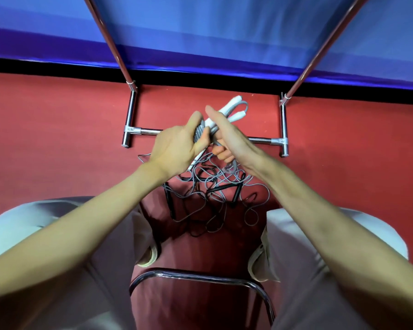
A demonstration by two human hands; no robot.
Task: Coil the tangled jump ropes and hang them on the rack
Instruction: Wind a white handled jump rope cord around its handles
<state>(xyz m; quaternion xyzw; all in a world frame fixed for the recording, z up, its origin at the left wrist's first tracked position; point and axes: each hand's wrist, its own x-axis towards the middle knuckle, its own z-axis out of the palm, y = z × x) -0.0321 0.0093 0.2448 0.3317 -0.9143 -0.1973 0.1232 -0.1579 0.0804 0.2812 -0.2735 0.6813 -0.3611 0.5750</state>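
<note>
A grey jump rope [221, 119] with white handles is clasped between both hands, its handles jutting past the fingers. The left hand [177, 145] curls round the coiled grey cord; the right hand [227, 136] grips the handles, thumb raised. Below the grip, a tangle of grey and black ropes [212, 194] lies on the red floor [57, 139]. Beyond the grip stands the metal rack [283, 125].
</note>
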